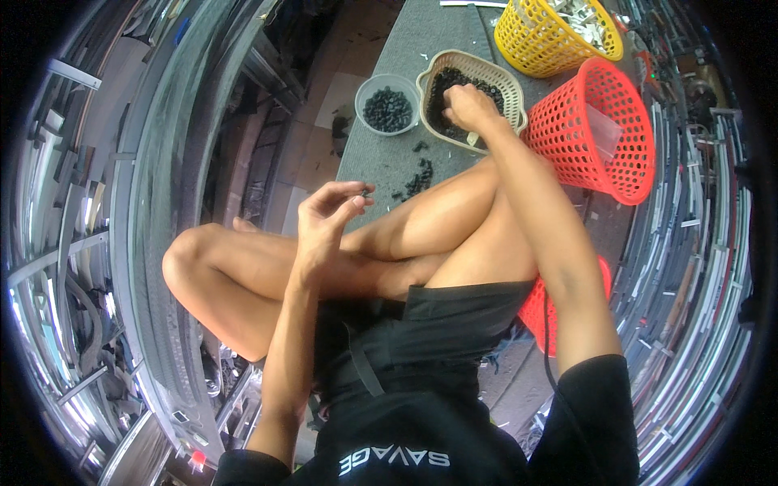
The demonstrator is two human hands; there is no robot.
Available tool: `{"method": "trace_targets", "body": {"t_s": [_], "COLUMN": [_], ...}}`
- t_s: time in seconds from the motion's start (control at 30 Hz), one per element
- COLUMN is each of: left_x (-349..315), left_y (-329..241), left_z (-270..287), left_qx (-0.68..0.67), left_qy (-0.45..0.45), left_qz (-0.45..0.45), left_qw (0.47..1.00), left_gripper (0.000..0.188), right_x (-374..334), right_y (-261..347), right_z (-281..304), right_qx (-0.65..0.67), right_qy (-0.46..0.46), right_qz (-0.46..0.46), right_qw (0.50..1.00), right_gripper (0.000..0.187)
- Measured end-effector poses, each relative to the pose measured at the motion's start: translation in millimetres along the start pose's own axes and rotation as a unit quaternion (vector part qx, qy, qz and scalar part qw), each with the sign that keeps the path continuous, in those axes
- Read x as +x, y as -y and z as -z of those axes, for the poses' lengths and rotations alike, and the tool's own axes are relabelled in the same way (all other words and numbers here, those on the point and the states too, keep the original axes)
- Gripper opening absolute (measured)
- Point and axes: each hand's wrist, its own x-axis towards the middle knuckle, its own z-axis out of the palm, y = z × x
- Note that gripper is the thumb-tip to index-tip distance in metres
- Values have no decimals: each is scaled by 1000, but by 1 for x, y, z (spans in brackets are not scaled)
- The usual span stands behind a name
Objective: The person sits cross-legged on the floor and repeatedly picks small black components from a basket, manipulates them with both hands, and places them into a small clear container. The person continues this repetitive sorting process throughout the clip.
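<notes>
My left hand (328, 212) is raised above my crossed legs and pinches a small black part (366, 192) between thumb and fingertips. My right hand (470, 107) reaches forward into a beige heart-shaped basket (510, 85) filled with small black parts; its fingers are curled among them, and I cannot see what they grip. A clear round bowl (387, 105) of the same black parts stands to the left of the basket. Several loose black parts (417, 180) lie on the grey mat (381, 158) between the bowl and my knee.
A red mesh basket (616, 134) lies tipped on its side at the right of the beige one. A yellow mesh basket (551, 36) with white pieces stands behind. Another red basket (539, 312) sits by my right hip. Metal profiles are stacked along both sides.
</notes>
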Motion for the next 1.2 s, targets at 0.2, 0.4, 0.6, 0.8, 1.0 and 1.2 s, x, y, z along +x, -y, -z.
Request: {"method": "trace_targets", "body": {"t_s": [0.2,0.4,0.6,0.8,1.0,1.2], "left_x": [0,-3,-7,-8,-9,-9], "left_y": [-2,-1,-10,-19,-18,-16], "left_z": [1,4,1,-2,-1,0], "left_qx": [10,4,-14,-8,-16,-12], "left_qy": [0,-2,9,10,1,2], "left_qz": [-6,-15,-28,-31,-29,-28], "left_qw": [1000,1000,999,999,999,1000], "left_gripper": [20,19,20,20,19,18], "right_x": [3,-1,-4,-1,9,1], "right_y": [-2,-4,-9,-16,-11,-9], "right_z": [-3,12,22,15,1,2], "right_qx": [3,51,65,61,70,-32], "right_qy": [30,34,13,3,-44,20], "right_qz": [-45,-13,-16,-14,-54,-19], "right_qw": [999,998,998,998,995,999], "right_gripper": [28,33,26,26,28,30]}}
